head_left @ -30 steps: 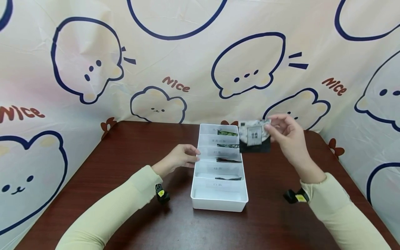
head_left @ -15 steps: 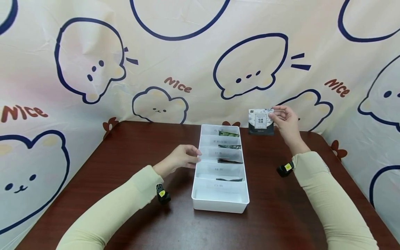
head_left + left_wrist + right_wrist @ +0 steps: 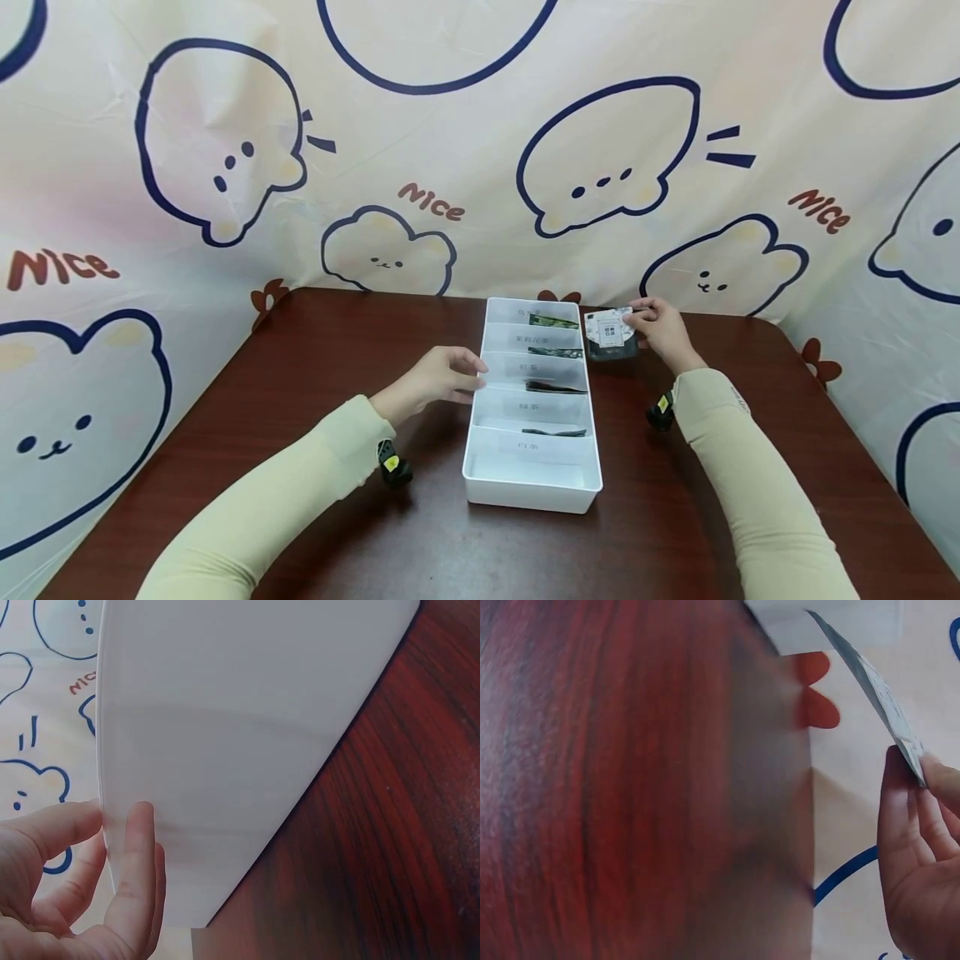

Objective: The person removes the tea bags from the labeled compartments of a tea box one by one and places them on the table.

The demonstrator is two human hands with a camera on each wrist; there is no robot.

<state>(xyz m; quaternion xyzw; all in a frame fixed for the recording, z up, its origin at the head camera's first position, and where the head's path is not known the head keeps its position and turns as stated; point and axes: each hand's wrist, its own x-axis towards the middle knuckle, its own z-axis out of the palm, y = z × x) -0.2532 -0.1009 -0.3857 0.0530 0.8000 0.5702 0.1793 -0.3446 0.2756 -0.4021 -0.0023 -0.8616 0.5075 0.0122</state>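
My right hand (image 3: 663,332) pinches a tea sachet (image 3: 609,330) by its right edge. The sachet is square, with a pale patterned face, a white label and a dark lower band. It is just right of the far end of a long white divided box (image 3: 534,496); the right wrist view shows the sachet (image 3: 881,701) nearly edge-on between thumb and fingers. At the box's left side, my left hand (image 3: 435,382) holds the rim; in the left wrist view, its fingers (image 3: 139,855) lie along the outer wall and others meet the rim.
Labelled compartments run along the box. The far ones hold thin packets, such as a green packet (image 3: 553,322) and a dark packet (image 3: 555,387). The dark wooden table (image 3: 337,533) ends at a printed cloth backdrop (image 3: 480,150).
My right hand first carried the sachet up and away, then brought it down close to the box's far right side. The left hand stays at the box's left rim.
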